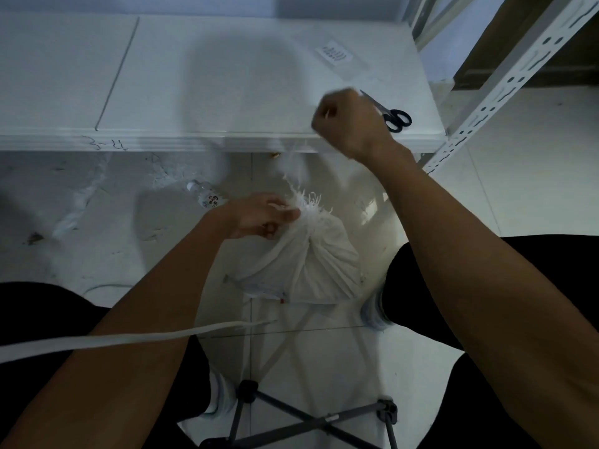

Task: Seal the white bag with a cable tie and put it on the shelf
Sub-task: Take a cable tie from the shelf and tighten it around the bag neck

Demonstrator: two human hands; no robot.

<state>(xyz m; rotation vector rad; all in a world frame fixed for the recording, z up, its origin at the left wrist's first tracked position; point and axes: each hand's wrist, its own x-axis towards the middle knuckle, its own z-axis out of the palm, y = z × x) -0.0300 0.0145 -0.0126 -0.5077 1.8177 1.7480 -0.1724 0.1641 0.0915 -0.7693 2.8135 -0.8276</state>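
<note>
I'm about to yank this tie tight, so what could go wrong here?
The left hand pinches only the frayed neck of the white bag, so its grip may slip and the neck could spread. The right hand, fisted and raised, is close to the scissors at the shelf edge and might knock them off.

My right hand (351,124) is smeared by motion, so I cannot make out the fingers or what they pinch; a thin pale sliver shows at the fist, too small to name. It covers the blade tips of the scissors (390,113). The tie itself I cannot trace: faint blurred strands run from the fist down toward the bag (311,264) neck. My left hand (262,218) hides one side of that neck, and its fingertips are lost in the frayed top. The label (334,54) on the shelf (210,76) is unreadable. The bottle (205,194) on the floor is blurred. Both my legs are cut by the frame edges.
</note>
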